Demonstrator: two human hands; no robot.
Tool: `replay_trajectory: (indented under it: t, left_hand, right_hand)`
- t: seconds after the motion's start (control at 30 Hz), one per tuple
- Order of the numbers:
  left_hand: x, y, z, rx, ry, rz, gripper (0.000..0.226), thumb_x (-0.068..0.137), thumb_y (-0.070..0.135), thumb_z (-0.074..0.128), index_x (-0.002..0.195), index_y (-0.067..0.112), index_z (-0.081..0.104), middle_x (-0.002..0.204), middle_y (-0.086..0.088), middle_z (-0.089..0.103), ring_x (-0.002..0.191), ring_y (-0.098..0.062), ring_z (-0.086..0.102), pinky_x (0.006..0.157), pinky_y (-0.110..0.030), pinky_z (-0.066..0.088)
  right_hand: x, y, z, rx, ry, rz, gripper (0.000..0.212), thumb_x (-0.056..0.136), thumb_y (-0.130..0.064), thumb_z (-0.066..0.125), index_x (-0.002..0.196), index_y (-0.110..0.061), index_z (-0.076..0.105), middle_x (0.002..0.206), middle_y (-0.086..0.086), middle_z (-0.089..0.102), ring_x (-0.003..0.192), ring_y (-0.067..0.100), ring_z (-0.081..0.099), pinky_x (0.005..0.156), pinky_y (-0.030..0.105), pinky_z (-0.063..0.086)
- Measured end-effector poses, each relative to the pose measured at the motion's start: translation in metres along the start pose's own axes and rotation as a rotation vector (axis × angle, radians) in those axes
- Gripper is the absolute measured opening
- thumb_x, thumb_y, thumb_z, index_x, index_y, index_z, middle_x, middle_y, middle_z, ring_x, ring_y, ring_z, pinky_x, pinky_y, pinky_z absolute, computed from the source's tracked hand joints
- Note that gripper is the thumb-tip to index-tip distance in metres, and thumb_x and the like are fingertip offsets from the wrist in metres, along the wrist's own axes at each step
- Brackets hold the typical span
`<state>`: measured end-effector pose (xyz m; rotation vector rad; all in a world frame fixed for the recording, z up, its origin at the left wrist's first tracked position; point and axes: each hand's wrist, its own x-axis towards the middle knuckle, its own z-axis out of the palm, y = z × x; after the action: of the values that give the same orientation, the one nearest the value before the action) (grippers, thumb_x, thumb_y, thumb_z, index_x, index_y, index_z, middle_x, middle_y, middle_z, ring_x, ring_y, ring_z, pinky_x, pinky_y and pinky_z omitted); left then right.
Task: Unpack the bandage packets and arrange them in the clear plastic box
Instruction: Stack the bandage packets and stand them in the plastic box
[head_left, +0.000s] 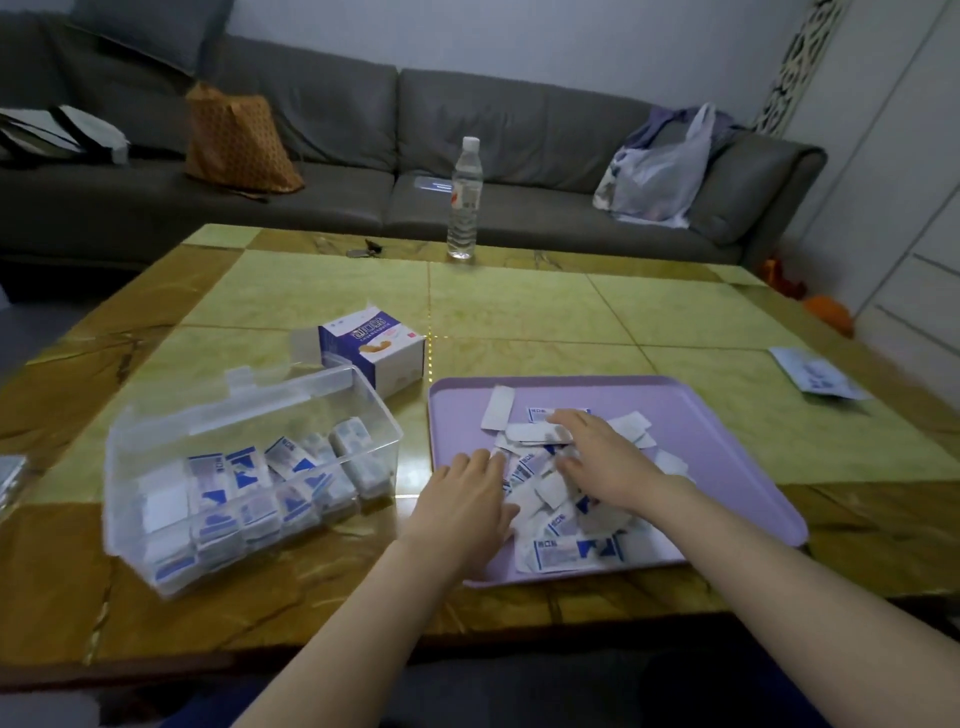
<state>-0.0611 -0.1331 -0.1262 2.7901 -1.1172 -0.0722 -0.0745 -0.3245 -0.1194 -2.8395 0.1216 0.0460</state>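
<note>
Head view: both hands lie palm-down on the loose heap of bandage packets (571, 551) in the purple tray (727, 441), left hand (467, 493) at its near-left edge, right hand (602, 457) over the middle, fingers fairly straight, pinching nothing I can make out. Those packets look feather-light, thin and slick, likely to slide apart, so squaring a few and nipping them across the short sides seems best. The clear plastic box (156, 441), partly filled, sits just left of the tray.
</note>
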Motion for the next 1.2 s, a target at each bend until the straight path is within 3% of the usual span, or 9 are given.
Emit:
replay_trajectory:
  t: [0.13, 0.47, 0.63, 0.73, 0.87, 1.03, 1.2]
  left_hand:
    - [0.014, 0.001, 0.008, 0.060, -0.070, -0.040, 0.058, 0.096, 0.043, 0.034, 0.143, 0.011, 0.020, 0.139, -0.008, 0.034, 0.123, -0.027, 0.035, 0.100, -0.037, 0.030]
    - [0.029, 0.007, 0.011, 0.118, -0.093, -0.068, 0.050, 0.095, 0.048, 0.035, 0.130, 0.013, 0.034, 0.131, -0.010, 0.038, 0.117, -0.028, 0.036, 0.095, -0.039, 0.031]
    - [0.029, 0.007, 0.012, 0.116, -0.095, -0.071, 0.049, 0.095, 0.047, 0.034, 0.131, 0.013, 0.033, 0.131, -0.009, 0.037, 0.116, -0.027, 0.035, 0.095, -0.039, 0.031]
    - [0.028, 0.007, 0.012, 0.105, -0.083, -0.067, 0.049, 0.095, 0.047, 0.033, 0.132, 0.014, 0.033, 0.130, -0.008, 0.037, 0.115, -0.026, 0.036, 0.096, -0.038, 0.031]
    - [0.025, 0.007, 0.013, 0.090, -0.058, -0.065, 0.049, 0.095, 0.047, 0.033, 0.133, 0.015, 0.032, 0.132, -0.007, 0.038, 0.115, -0.024, 0.037, 0.096, -0.037, 0.032]
    - [0.024, 0.007, 0.013, -0.006, -0.018, -0.125, 0.047, 0.096, 0.044, 0.037, 0.130, 0.013, 0.035, 0.131, -0.007, 0.039, 0.118, -0.025, 0.038, 0.097, -0.035, 0.033]
    - [0.018, 0.010, 0.003, -0.301, 0.204, -0.119, 0.058, 0.095, 0.032, 0.047, 0.140, 0.007, 0.021, 0.138, -0.007, 0.029, 0.127, -0.021, 0.033, 0.103, -0.026, 0.026]
  right_hand:
    - [0.017, 0.006, 0.000, -0.017, -0.067, 0.036, 0.053, 0.095, -0.019, 0.049, 0.144, -0.016, 0.028, 0.152, 0.002, 0.028, 0.139, 0.019, 0.024, 0.111, 0.032, 0.025]
    - [0.033, 0.008, -0.006, -0.133, -0.031, 0.024, 0.028, 0.096, -0.020, 0.048, 0.123, -0.017, 0.057, 0.125, 0.004, 0.053, 0.112, 0.026, 0.053, 0.092, 0.037, 0.044]
    - [0.033, 0.004, -0.004, -0.243, 0.026, -0.022, 0.024, 0.096, -0.013, 0.041, 0.094, -0.010, 0.064, 0.100, 0.005, 0.059, 0.087, 0.028, 0.057, 0.069, 0.036, 0.047]
    - [0.030, 0.002, -0.003, -0.337, 0.058, -0.043, 0.020, 0.093, -0.005, 0.039, 0.077, -0.014, 0.047, 0.084, 0.001, 0.049, 0.071, 0.025, 0.048, 0.054, 0.030, 0.032]
    - [0.022, -0.002, -0.004, -0.358, 0.138, -0.038, 0.015, 0.094, -0.003, 0.039, 0.090, -0.014, 0.049, 0.086, 0.001, 0.045, 0.076, 0.026, 0.051, 0.060, 0.031, 0.030]
    - [0.004, -0.009, -0.007, -0.290, 0.290, -0.045, 0.017, 0.094, -0.003, 0.041, 0.104, -0.012, 0.052, 0.099, 0.002, 0.057, 0.085, 0.024, 0.056, 0.061, 0.029, 0.032]
    - [-0.032, -0.019, -0.001, -0.247, 0.190, -0.203, 0.025, 0.088, -0.005, 0.051, 0.110, -0.017, 0.049, 0.109, 0.000, 0.057, 0.100, 0.020, 0.053, 0.074, 0.028, 0.040]
